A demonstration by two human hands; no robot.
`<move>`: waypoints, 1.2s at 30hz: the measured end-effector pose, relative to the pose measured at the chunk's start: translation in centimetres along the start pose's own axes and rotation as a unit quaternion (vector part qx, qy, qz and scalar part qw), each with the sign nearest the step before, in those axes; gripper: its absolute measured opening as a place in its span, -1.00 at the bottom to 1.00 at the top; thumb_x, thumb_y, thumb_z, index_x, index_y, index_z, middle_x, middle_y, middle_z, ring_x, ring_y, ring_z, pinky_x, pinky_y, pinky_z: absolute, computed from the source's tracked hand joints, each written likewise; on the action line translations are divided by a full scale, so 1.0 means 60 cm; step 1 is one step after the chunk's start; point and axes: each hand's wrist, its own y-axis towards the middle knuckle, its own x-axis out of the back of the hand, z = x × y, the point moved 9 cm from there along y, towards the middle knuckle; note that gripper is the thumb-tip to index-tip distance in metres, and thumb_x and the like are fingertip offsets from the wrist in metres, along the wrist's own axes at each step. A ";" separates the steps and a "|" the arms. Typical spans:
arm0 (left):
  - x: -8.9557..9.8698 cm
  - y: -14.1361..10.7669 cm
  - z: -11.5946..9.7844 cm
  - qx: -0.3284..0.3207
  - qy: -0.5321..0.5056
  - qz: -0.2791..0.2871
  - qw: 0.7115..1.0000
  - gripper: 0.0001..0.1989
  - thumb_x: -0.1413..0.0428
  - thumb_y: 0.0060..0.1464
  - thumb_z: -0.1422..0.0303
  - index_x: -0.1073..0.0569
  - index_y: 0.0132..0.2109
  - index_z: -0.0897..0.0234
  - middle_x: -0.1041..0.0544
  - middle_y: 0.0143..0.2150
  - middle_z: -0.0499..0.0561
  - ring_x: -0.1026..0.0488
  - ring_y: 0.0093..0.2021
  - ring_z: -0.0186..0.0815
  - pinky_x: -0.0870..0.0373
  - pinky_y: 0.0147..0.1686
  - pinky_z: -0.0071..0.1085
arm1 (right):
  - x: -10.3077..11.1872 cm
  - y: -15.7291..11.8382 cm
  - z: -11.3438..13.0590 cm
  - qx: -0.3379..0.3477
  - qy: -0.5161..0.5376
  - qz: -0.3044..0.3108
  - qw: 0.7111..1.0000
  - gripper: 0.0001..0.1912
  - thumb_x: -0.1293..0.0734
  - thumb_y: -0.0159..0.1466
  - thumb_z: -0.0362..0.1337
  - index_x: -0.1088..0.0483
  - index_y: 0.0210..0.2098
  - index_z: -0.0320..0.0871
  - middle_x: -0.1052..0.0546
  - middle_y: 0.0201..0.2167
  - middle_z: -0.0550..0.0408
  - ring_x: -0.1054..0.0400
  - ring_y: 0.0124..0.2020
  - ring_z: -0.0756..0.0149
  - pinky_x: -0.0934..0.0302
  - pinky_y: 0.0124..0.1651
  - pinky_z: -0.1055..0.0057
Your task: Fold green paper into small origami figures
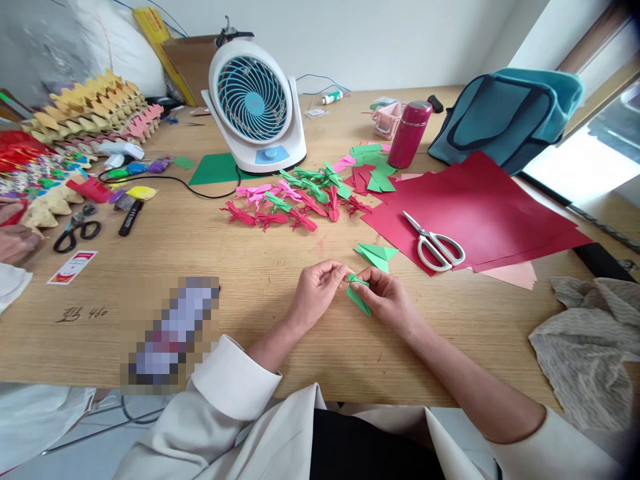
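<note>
A small folded green paper point(359, 299) is pinched between my two hands over the wooden table, its lower flap hanging down. My left hand point(320, 290) grips its upper left edge with thumb and index finger. My right hand point(387, 297) has thumb and fingers closed on its right side. Just beyond my hands lies a folded green paper piece point(377, 256) with pointed ends. Farther back, folded red figures point(303, 219), pink ones point(255, 193) and green ones point(313, 181) form a loose pile.
White-handled scissors point(440, 252) lie on red paper sheets point(480, 207) at the right. Behind stand a fan point(255, 100), a red bottle point(410, 133) and a blue bag point(505, 120). A blurred-out object point(175, 330) is at the left front. Another person's hand point(17, 243) shows at the far left.
</note>
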 end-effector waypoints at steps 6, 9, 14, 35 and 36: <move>-0.010 0.004 0.027 0.087 -0.116 0.029 0.989 -0.67 -0.25 0.01 0.13 -0.45 -0.44 0.33 -0.37 -0.52 -0.11 -0.24 -0.48 -0.47 -0.20 -0.42 -0.50 | -0.001 -0.002 0.004 0.026 -0.036 0.011 0.999 -0.64 -0.45 0.15 0.02 -0.37 -0.38 -0.14 -0.26 -0.57 0.23 -0.02 -0.56 0.45 0.09 -0.51 0.42; -0.009 0.005 0.030 0.095 -0.111 0.039 0.988 -0.66 -0.28 -0.04 0.13 -0.44 -0.44 0.33 -0.34 -0.54 -0.12 -0.22 -0.48 -0.47 -0.17 -0.44 -0.51 | -0.003 -0.002 0.005 0.031 -0.042 0.015 0.998 -0.65 -0.43 0.17 0.03 -0.37 -0.38 -0.13 -0.26 -0.56 0.22 -0.03 -0.54 0.43 0.08 -0.49 0.41; -0.011 0.005 0.024 0.089 -0.099 0.066 0.989 -0.69 -0.31 -0.05 0.16 -0.50 -0.42 0.34 -0.40 -0.50 -0.09 -0.24 -0.47 -0.47 -0.19 -0.42 -0.50 | -0.003 -0.002 0.004 0.033 -0.046 0.018 0.998 -0.65 -0.42 0.18 0.03 -0.36 -0.37 -0.12 -0.25 -0.55 0.23 -0.03 -0.54 0.43 0.08 -0.49 0.41; -0.003 0.009 0.027 0.077 -0.039 0.052 0.995 -0.73 -0.25 -0.02 0.20 -0.48 -0.45 0.33 -0.41 -0.53 -0.08 -0.25 -0.49 -0.45 -0.21 -0.46 -0.50 | 0.003 -0.003 0.002 0.022 -0.097 0.008 0.995 -0.65 -0.37 0.21 0.06 -0.34 -0.38 -0.12 -0.21 -0.56 0.23 0.03 -0.55 0.43 0.09 -0.50 0.40; -0.003 0.009 0.028 0.074 -0.034 0.052 0.995 -0.73 -0.24 -0.01 0.20 -0.48 -0.45 0.33 -0.41 -0.52 -0.08 -0.25 -0.48 -0.45 -0.21 -0.45 -0.50 | 0.003 -0.003 0.001 0.022 -0.096 0.009 0.995 -0.65 -0.37 0.21 0.05 -0.33 -0.38 -0.11 -0.21 -0.56 0.23 0.04 -0.55 0.43 0.10 -0.50 0.40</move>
